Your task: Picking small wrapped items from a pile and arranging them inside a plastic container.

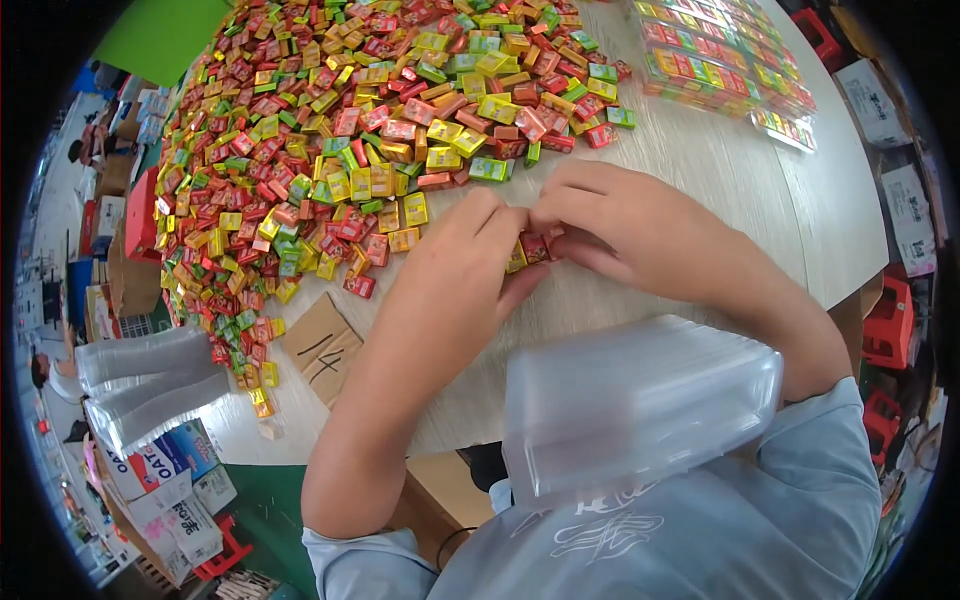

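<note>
Over the table's near middle, my left hand [462, 255] is closed, its thumb and fingers gripping a short row of small wrapped candy packs [534, 248], red and yellow. My right hand [625, 228] meets it from the other side, fingers curled and pinched at the red end of the row. The fingers partly hide the packs. Just beyond my hands spreads a big heap of the same small packs [340, 170] in red, yellow, green and orange. A nested stack of clear plastic trays [640, 405] lies close to my chest, below my right hand.
Filled clear boxes of packs [700, 65] stand in stacks at the far right. A brown cardboard piece [322, 350] with handwriting lies left of my left forearm. More clear plastic trays [150, 380] rest at the left table edge. Red stools [888, 325] and cartons stand beyond the table [815, 225].
</note>
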Action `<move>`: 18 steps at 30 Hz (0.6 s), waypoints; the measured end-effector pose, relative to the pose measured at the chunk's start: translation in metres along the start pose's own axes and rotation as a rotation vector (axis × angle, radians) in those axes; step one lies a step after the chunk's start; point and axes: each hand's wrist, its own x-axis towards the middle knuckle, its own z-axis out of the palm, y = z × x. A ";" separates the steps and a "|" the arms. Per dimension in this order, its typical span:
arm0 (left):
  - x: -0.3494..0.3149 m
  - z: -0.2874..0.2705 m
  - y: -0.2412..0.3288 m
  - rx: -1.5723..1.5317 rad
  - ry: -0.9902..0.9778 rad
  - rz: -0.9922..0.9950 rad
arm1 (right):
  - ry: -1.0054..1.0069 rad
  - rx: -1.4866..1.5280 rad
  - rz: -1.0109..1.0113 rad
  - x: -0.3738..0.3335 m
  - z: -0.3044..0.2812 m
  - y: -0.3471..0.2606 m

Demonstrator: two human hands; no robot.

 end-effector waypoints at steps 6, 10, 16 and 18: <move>-0.002 -0.005 0.004 -0.080 -0.087 -0.125 | 0.072 -0.088 0.000 -0.002 -0.018 0.008; -0.003 -0.019 0.001 0.144 0.008 -0.094 | 0.204 -0.401 0.145 -0.018 -0.048 0.032; -0.005 -0.033 -0.013 0.377 0.122 -0.126 | 0.222 -0.623 0.192 -0.021 -0.043 0.031; -0.007 -0.040 -0.016 0.443 0.114 -0.157 | 0.170 -0.570 0.157 -0.020 -0.049 0.027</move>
